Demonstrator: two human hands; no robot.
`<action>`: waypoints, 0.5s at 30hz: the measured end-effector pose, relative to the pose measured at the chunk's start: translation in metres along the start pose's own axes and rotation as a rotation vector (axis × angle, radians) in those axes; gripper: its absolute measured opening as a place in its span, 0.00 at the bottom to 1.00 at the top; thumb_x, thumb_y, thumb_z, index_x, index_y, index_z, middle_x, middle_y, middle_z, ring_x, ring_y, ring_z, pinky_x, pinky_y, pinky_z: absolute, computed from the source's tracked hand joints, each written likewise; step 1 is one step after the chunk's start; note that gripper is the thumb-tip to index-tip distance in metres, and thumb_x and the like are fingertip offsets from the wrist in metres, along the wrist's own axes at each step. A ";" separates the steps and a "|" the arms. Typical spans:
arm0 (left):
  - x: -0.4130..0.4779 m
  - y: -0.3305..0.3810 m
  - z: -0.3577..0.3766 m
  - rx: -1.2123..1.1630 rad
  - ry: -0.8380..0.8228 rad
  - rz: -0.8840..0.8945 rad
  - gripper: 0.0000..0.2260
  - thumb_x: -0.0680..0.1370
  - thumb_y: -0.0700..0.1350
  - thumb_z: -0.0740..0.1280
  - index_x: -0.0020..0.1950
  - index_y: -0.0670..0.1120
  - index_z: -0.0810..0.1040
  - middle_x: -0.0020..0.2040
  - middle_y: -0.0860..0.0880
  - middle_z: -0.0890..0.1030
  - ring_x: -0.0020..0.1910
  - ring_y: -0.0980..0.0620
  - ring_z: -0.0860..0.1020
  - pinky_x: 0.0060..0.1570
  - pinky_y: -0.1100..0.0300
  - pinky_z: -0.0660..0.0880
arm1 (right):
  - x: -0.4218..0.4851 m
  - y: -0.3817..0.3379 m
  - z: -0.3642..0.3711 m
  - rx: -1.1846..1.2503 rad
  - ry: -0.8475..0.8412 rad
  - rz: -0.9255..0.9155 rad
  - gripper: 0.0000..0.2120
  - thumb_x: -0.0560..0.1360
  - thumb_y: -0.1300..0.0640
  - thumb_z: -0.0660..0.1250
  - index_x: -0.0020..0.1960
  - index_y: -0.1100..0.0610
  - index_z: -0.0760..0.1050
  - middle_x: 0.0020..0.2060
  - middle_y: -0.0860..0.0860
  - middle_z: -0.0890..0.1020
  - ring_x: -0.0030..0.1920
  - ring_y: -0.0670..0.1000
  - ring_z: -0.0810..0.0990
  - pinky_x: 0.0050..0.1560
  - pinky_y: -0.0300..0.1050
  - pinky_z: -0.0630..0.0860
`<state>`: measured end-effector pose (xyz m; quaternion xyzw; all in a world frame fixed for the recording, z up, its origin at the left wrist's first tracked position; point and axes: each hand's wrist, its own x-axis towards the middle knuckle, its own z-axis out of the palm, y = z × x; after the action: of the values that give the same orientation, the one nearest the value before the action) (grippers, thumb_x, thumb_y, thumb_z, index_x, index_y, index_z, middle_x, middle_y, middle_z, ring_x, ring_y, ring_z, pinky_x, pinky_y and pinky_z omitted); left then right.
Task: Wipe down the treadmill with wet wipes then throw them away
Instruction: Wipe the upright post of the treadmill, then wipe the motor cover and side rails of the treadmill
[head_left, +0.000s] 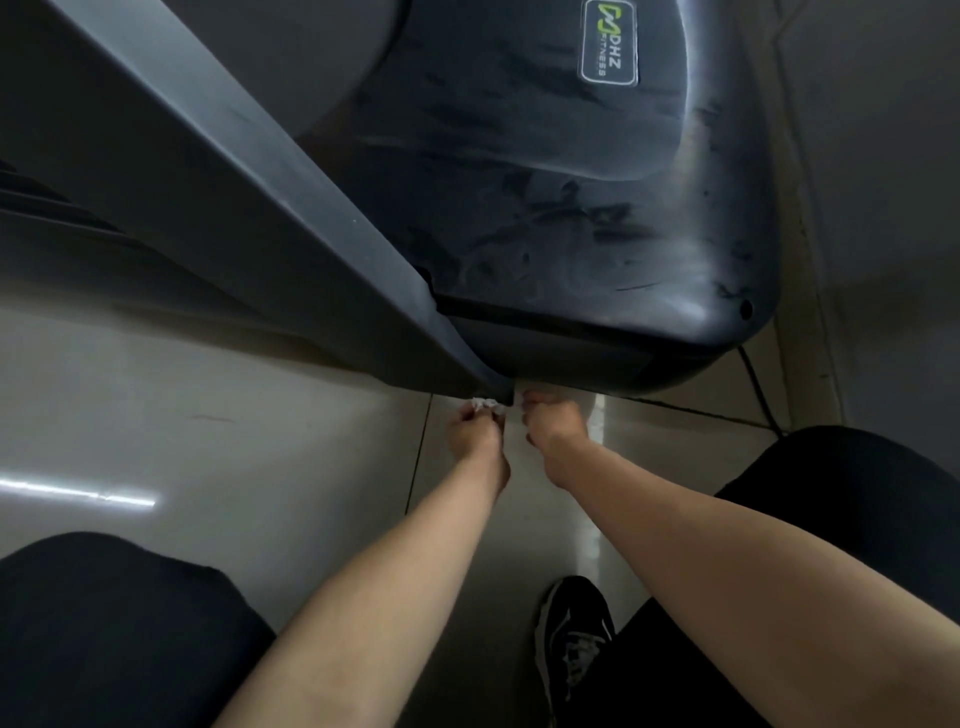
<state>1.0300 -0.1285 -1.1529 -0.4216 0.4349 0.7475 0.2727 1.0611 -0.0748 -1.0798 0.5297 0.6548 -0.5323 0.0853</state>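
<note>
The dark treadmill (545, 171) fills the top of the head view, its dusty motor cover bearing a DHZ Fitness label and a grey side rail (249, 197) running diagonally to the lower corner. Both my hands are down at that corner near the floor. My left hand (475, 434) grips a crumpled white wet wipe (485, 404) just below the rail's end. My right hand (553, 421) pinches a small white piece of wipe (518, 399) against the treadmill's bottom edge. The fingertips of both hands are partly hidden.
Glossy grey floor tiles (208, 441) lie beneath, with a grout line running under my hands. A black power cord (758, 389) trails from the treadmill's right corner. My knees in black trousers and a black sneaker (571, 639) sit at the bottom.
</note>
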 end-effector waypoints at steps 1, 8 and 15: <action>-0.003 -0.002 0.000 0.038 -0.029 -0.028 0.10 0.82 0.34 0.64 0.45 0.46 0.77 0.44 0.45 0.80 0.40 0.52 0.79 0.43 0.63 0.77 | 0.000 0.000 -0.001 0.024 0.019 0.012 0.15 0.83 0.62 0.58 0.67 0.59 0.77 0.60 0.57 0.80 0.60 0.58 0.79 0.63 0.51 0.75; -0.012 0.006 0.000 0.080 -0.038 -0.149 0.05 0.80 0.40 0.69 0.54 0.44 0.82 0.50 0.43 0.86 0.45 0.51 0.84 0.39 0.62 0.78 | -0.002 -0.001 -0.001 0.053 0.101 -0.008 0.10 0.82 0.62 0.60 0.56 0.54 0.78 0.45 0.49 0.80 0.45 0.49 0.77 0.52 0.46 0.73; -0.024 0.045 -0.011 0.245 -0.214 -0.118 0.14 0.83 0.45 0.65 0.67 0.40 0.77 0.59 0.45 0.80 0.53 0.48 0.79 0.51 0.55 0.77 | -0.029 -0.029 0.014 -0.153 0.177 -0.339 0.08 0.80 0.57 0.63 0.49 0.50 0.81 0.43 0.48 0.82 0.46 0.50 0.81 0.50 0.50 0.80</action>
<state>1.0115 -0.1604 -1.1168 -0.3281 0.4656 0.7123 0.4100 1.0443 -0.0998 -1.0483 0.4488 0.7781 -0.4390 -0.0234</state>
